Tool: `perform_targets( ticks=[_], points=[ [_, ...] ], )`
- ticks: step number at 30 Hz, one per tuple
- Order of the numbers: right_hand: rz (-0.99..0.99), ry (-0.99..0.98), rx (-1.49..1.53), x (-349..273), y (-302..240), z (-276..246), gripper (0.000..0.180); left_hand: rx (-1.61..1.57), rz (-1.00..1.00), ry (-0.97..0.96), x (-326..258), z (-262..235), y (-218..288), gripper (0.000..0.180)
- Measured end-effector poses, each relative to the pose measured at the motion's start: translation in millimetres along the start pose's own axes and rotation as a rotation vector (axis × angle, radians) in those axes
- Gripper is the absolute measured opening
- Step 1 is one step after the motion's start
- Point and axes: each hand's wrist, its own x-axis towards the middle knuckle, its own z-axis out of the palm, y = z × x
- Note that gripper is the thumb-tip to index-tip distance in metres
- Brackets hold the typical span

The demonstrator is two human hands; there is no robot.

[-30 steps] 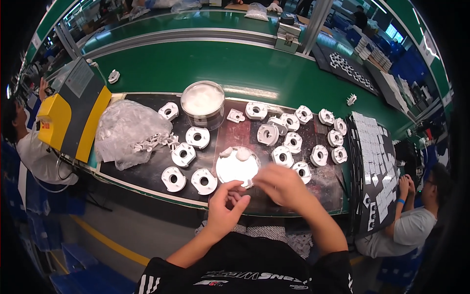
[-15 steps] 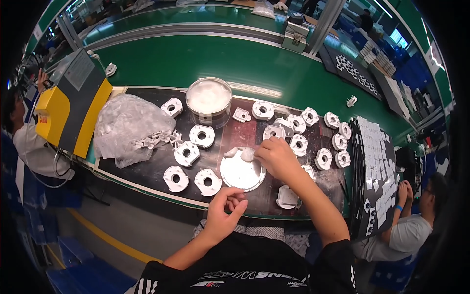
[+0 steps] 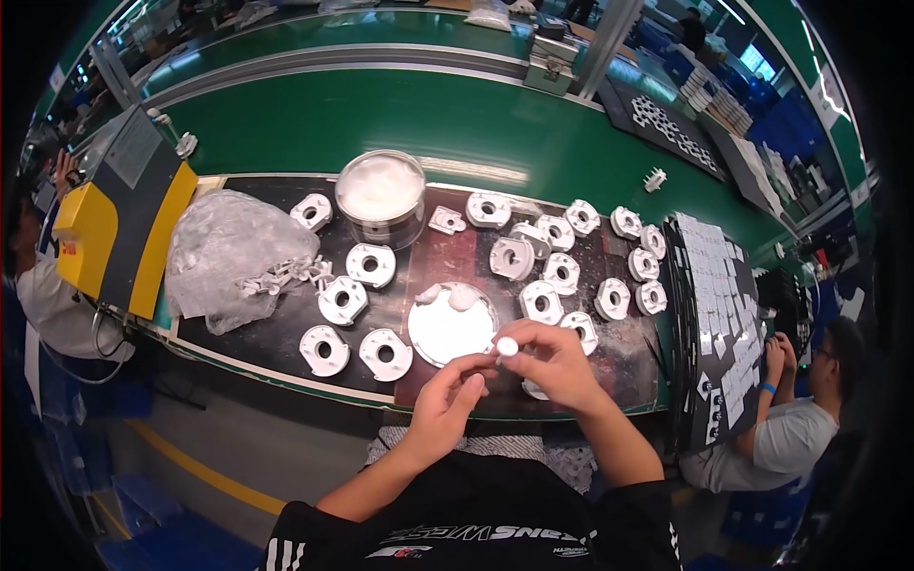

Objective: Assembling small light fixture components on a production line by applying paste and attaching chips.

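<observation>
Between the thumb and fingers of my right hand (image 3: 557, 366) is a small white round-headed plastic part (image 3: 507, 347). My left hand (image 3: 447, 400) is beside it, fingers curled and fingertips close to the part; whatever they pinch, if anything, is hidden. Just beyond both hands lies a round white lid-like dish (image 3: 452, 328) with soft whitish lumps (image 3: 464, 298) at its far edge. Several white plastic housings with round center holes stand around, among them one housing (image 3: 386, 354) left of the dish and another (image 3: 542, 303) right of it.
A clear round tub (image 3: 381, 228) of white material stands behind the dish. Leftward are a plastic bag (image 3: 228, 252) with small white parts (image 3: 286, 276) and a yellow-and-grey machine (image 3: 119, 219). Stacked black trays (image 3: 714, 324) with white pieces are at right, near a seated co-worker (image 3: 800, 409).
My right hand has come back from the dish's far edge toward my left hand, and the small round-headed part now shows in it. The view has shifted slightly.
</observation>
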Motion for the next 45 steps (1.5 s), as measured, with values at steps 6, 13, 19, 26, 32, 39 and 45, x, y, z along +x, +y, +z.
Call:
perform_targets(
  ticks=[6,13,19,26,32,39,45],
  points=[
    [-0.031,-0.017,0.141,-31.9,-3.6,-3.2,0.022,-0.164,-0.064,-0.144,4.4,24.1,-4.6,0.021],
    [0.273,0.011,0.274,-53.5,-32.2,-37.7,0.024,-0.056,-0.012,-0.211,1.2,40.6,-18.5,0.018],
    [0.370,0.005,0.072,-54.5,-44.0,-65.4,0.015,0.548,0.213,-0.148,9.2,50.4,-24.1,0.044],
    [0.338,0.170,-0.055,-40.4,-2.0,-93.4,0.019,1.070,0.467,-0.095,26.4,62.5,-34.7,0.080],
    [0.372,0.124,-0.077,-31.4,3.7,-90.9,0.018,1.118,0.475,-0.093,29.2,60.2,-47.3,0.076],
    [0.325,0.082,-0.108,-30.8,10.8,-89.1,0.015,1.103,0.450,-0.088,29.4,59.5,-48.6,0.072],
    [0.300,0.044,-0.207,-27.9,9.1,-87.3,0.014,1.081,0.419,-0.106,31.4,59.2,-47.3,0.070]
  ],
)
